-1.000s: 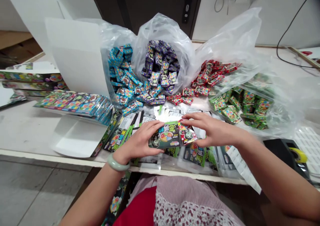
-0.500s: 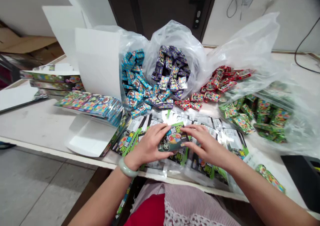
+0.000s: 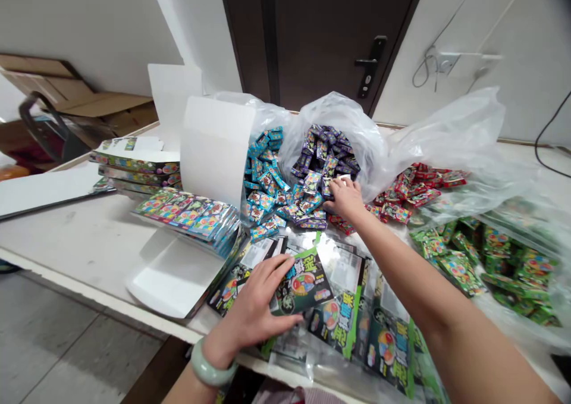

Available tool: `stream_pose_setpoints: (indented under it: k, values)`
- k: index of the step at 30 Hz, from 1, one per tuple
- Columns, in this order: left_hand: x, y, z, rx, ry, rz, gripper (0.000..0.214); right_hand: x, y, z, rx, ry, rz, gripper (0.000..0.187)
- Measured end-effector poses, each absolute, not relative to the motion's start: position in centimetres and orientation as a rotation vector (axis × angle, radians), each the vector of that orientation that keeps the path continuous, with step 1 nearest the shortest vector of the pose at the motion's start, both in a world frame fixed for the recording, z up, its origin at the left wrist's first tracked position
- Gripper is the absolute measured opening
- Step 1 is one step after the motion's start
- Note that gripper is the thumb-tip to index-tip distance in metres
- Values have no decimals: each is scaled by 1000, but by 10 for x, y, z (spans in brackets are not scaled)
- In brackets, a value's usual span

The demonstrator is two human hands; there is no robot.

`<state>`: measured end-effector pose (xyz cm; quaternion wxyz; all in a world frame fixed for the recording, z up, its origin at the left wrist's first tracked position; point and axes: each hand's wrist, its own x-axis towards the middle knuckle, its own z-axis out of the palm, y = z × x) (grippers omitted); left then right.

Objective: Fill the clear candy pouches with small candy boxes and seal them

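Inside the clear bag lie purple packets.

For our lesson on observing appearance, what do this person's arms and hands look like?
The left hand and right hand are gloveless. A smooth, rounded, pale green bangle rings the left wrist; none shows on the right. No sleeves show.

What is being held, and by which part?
Left hand: a dark packet, by its left end. Right hand, at the purple packets: grip cannot be told.
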<state>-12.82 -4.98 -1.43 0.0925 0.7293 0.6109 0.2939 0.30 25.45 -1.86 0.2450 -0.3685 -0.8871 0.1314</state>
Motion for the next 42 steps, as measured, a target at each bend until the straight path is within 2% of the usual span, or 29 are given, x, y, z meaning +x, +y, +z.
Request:
stream_pose_setpoints:
  k: [5, 12, 18, 20, 22, 26, 28, 33, 36, 42]
  values:
    - [-137, -50, -20, 2152, 1846, 878, 89, 8, 252, -22, -986, -2387, 441, 23]
    - [-142, -51, -25, 2136, 1875, 896, 83, 73, 213, -24, -1053, -2230, 870, 39]
    - [-130, -47, -24, 2184, 1818, 816, 81, 130, 174, -39, -1091, -2294, 1085, 22]
    - [-125, -45, -23, 2197, 1783, 794, 81, 142, 163, -42, -1107, -2303, 1059, 25]
    - [-121, -44, -21, 2205, 1758, 769, 80, 154, 152, -42, -1094, -2334, 990, 35]
    - [-118, -41, -20, 2246, 1723, 745, 81, 173, 134, -44, -971, -2636, 787, 84]
    - [-115, -39, -20, 2253, 1703, 723, 82, 176, 129, -48, -943, -2750, 689, 94]
    - [-108, -35, -21, 2220, 1675, 685, 85, 169, 123, -37, -951, -2564, 567, 70]
    - [-108, -35, -19, 2214, 1689, 695, 85, 167, 115, -8, -851, -2491, 525, 71]
    - [-105, -35, -16, 2247, 1668, 733, 85, 159, 96, 36, -620, -2871, 386, 70]
